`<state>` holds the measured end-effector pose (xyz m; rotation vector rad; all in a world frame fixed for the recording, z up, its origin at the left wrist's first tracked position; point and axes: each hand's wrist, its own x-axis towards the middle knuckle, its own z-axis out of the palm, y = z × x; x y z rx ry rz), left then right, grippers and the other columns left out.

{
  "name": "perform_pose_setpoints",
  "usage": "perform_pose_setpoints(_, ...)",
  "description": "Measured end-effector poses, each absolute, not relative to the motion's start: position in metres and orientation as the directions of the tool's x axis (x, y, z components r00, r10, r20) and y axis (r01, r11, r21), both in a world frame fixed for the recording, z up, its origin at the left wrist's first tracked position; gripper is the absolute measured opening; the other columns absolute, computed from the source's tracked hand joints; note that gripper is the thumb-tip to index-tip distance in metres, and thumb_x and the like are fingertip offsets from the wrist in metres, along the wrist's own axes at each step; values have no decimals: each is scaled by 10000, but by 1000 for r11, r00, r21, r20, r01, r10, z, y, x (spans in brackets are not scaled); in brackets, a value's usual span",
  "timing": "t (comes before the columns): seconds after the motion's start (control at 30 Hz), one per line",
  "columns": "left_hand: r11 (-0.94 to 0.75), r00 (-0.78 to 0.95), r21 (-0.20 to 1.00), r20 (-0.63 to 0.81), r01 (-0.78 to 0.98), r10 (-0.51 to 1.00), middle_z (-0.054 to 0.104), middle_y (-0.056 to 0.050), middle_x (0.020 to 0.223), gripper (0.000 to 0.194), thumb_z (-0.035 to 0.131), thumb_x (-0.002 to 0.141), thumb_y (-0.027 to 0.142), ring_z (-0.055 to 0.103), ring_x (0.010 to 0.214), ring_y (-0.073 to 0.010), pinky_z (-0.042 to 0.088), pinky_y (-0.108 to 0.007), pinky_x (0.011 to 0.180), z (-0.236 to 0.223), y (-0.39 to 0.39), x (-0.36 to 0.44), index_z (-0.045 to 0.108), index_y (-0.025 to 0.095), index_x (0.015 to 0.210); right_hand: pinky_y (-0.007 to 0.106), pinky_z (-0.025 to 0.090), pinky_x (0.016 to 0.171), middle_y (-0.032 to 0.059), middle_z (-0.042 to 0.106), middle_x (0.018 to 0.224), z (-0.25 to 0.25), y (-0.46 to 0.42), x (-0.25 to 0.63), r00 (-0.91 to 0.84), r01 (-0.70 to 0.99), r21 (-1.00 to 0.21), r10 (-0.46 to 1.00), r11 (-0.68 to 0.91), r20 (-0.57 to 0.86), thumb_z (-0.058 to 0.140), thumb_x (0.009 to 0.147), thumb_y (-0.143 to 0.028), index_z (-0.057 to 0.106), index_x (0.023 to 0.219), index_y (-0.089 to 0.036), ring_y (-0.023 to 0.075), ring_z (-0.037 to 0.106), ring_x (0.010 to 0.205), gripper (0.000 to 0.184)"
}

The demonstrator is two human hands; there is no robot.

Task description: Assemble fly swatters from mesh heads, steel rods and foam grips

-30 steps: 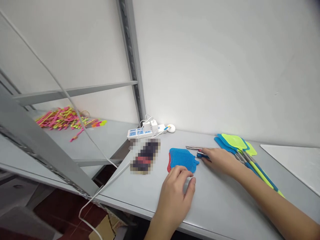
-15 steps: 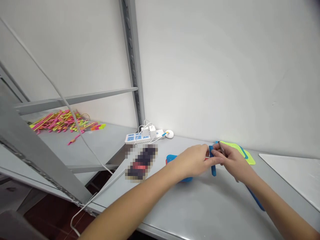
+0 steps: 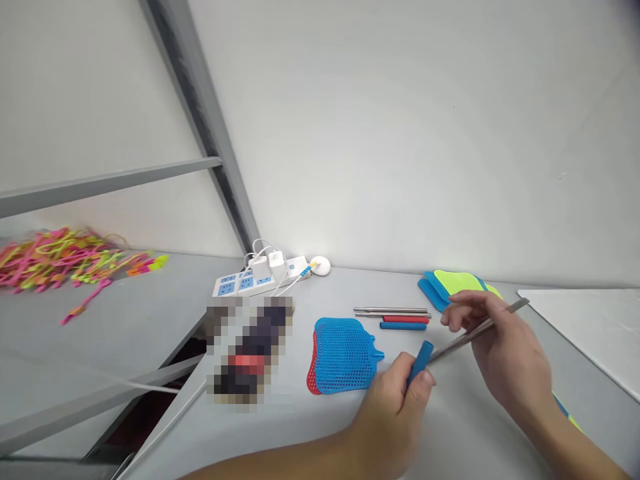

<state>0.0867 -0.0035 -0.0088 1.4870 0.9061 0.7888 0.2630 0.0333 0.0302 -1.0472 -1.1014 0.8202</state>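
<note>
My left hand (image 3: 387, 417) is closed around a blue tubular handle (image 3: 421, 360), its end sticking up past the thumb. A thin metal rod (image 3: 463, 341) slants through my right hand (image 3: 517, 363), which grips it; the rod's lower end comes close to the blue handle, and I cannot tell whether they touch. Left of my hands, a blue mesh fly swatter head (image 3: 345, 353) lies partly over a red one (image 3: 313, 377). Beyond them rest metal rods (image 3: 390, 311), a red handle (image 3: 405, 319) and another blue handle (image 3: 403, 326).
Yellow-green and blue swatter heads (image 3: 456, 282) lie by the wall behind my right hand. A white power strip (image 3: 295, 270) with chargers and a pixelated object (image 3: 253, 350) are at left. Colourful pieces (image 3: 65, 260) pile up beyond the metal frame (image 3: 210, 133). A white sheet (image 3: 585, 327) lies at right.
My hands, together at the blue handle before, have come apart and nearer to me. The left now grips the blue handle, the right the rod. The view has shifted right.
</note>
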Motion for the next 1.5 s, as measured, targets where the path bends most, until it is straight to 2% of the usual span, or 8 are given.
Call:
perform_pose_setpoints(0.2, -106, 558, 960, -58, 258, 828, 370, 66, 594, 352, 371, 1014, 468, 341, 552, -110, 247, -274, 531, 3, 3, 83, 522, 192, 856, 285, 396, 475, -33, 374, 523, 37, 44, 275, 517, -228, -943, 851, 244, 95, 427, 960, -479, 624, 731, -207, 131, 381, 497, 406)
perform_pose_setpoints(0.47, -96, 558, 932, -126, 351, 820, 403, 55, 646, 337, 359, 1011, 475, 390, 613, -130, 282, -268, 577, 6, 5, 86, 559, 211, 953, 282, 431, 437, -48, 360, 558, 46, 46, 278, 588, -370, -886, 809, 279, 9, 416, 953, -483, 448, 628, -227, 109, 340, 446, 415)
perform_pose_setpoints(0.67, -94, 594, 926, -154, 365, 790, 393, 64, 621, 296, 395, 996, 439, 369, 580, -124, 262, -252, 543, 23, 6, 85, 584, 211, 1022, 272, 436, 438, -56, 335, 557, 43, 48, 276, 571, -466, -860, 813, 208, -113, 433, 946, -444, 369, 621, -225, 107, 317, 455, 397)
perform_pose_setpoints(0.8, -85, 637, 927, -182, 365, 749, 345, 84, 572, 333, 377, 1003, 431, 308, 511, -110, 234, -248, 498, 28, 6, 86, 593, 192, 1086, 265, 435, 438, -59, 342, 561, 39, 45, 270, 488, -507, -846, 864, 166, -123, 456, 937, -450, 373, 637, -227, 105, 310, 457, 383)
perform_pose_setpoints(0.97, -126, 630, 906, -176, 404, 757, 325, 90, 557, 340, 384, 1004, 445, 291, 486, -102, 201, -255, 476, 17, 5, 88, 619, 208, 1071, 262, 442, 450, -63, 331, 557, 37, 43, 267, 508, -472, -856, 858, 211, -69, 458, 936, -458, 353, 634, -228, 104, 296, 458, 393)
perform_pose_setpoints(1.13, -230, 620, 894, -65, 385, 782, 413, 67, 620, 352, 392, 1005, 438, 393, 564, -119, 286, -255, 550, 9, 5, 84, 620, 233, 1176, 265, 449, 457, -60, 347, 557, 35, 40, 265, 505, -370, -891, 862, 262, 44, 472, 933, -463, 364, 648, -234, 108, 326, 461, 381)
perform_pose_setpoints(1.3, -212, 570, 901, -47, 379, 820, 554, 31, 766, 357, 412, 996, 445, 503, 725, -156, 353, -267, 649, 7, 5, 83, 605, 252, 1226, 259, 443, 466, -61, 353, 559, 31, 42, 263, 510, -339, -901, 858, 270, 65, 477, 927, -495, 353, 653, -237, 110, 341, 462, 396)
perform_pose_setpoints(1.5, -194, 556, 905, -55, 380, 830, 490, 40, 705, 380, 383, 1002, 468, 466, 675, -156, 338, -267, 623, 5, 4, 81, 590, 249, 1235, 250, 414, 466, -60, 368, 558, 24, 43, 265, 472, -320, -920, 880, 226, 51, 461, 936, -460, 371, 655, -231, 102, 312, 455, 374)
